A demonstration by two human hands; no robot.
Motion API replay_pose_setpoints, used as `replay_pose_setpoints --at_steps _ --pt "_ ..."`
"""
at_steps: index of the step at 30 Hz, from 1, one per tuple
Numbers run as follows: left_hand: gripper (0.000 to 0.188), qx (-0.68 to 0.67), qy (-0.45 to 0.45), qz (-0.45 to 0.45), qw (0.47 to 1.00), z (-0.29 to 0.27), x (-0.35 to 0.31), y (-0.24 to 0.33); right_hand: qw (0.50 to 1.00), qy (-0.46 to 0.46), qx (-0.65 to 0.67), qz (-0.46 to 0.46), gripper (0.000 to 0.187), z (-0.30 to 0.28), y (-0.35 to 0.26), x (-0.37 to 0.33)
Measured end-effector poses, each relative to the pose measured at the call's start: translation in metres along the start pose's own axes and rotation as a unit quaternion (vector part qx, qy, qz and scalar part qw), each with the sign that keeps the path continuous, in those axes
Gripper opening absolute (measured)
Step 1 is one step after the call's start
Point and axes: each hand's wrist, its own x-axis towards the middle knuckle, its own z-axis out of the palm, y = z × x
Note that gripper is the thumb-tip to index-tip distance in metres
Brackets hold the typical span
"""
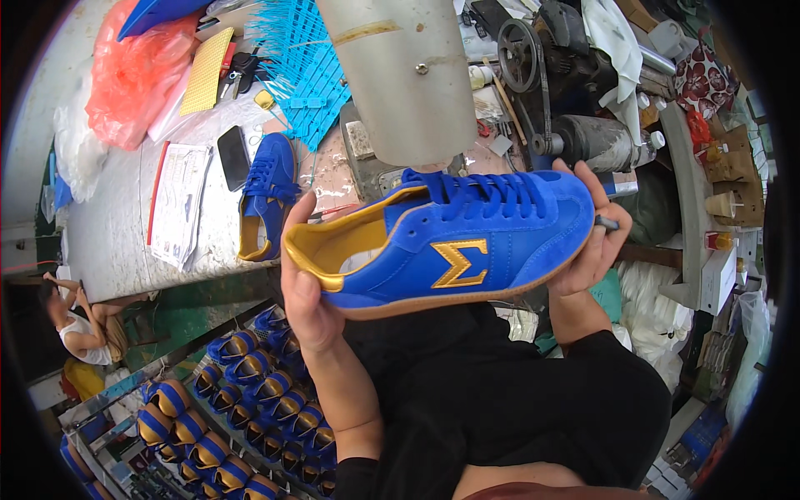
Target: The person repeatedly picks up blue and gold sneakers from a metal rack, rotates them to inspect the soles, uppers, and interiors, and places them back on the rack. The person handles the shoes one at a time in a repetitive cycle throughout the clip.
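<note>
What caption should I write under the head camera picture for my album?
Left hand and right hand hold a blue shoe; a second shoe lies on the table.

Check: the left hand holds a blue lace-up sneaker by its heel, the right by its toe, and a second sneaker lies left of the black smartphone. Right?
Not quite: in the head view, the second sneaker lies right of the black smartphone, not left. The rest stands: left hand holds the blue lace-up sneaker by its heel, right hand by its toe.
</note>
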Motion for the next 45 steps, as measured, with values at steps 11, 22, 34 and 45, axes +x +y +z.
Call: replay_pose_setpoints --at_steps 11,22,34,45 --pt "0.069 0.093 -0.087 0.169 0.977 -0.035 -0.052 -0.063 0.852 0.254 0.235 0.393 0.029 0.033 0.006 -0.017" --pt "0.073 0.283 -0.121 -0.069 0.949 -0.093 -0.168 -0.055 0.803 0.047 0.298 0.515 0.022 0.080 0.053 -0.093" --pt "0.027 0.332 -0.164 0.186 0.910 -0.037 -0.160 -0.022 0.775 -0.030 0.259 0.576 0.025 0.099 0.071 -0.118" --pt "0.021 0.412 0.119 -0.020 0.903 -0.084 -0.172 -0.072 0.796 0.008 0.207 0.569 0.026 0.096 0.080 -0.124"
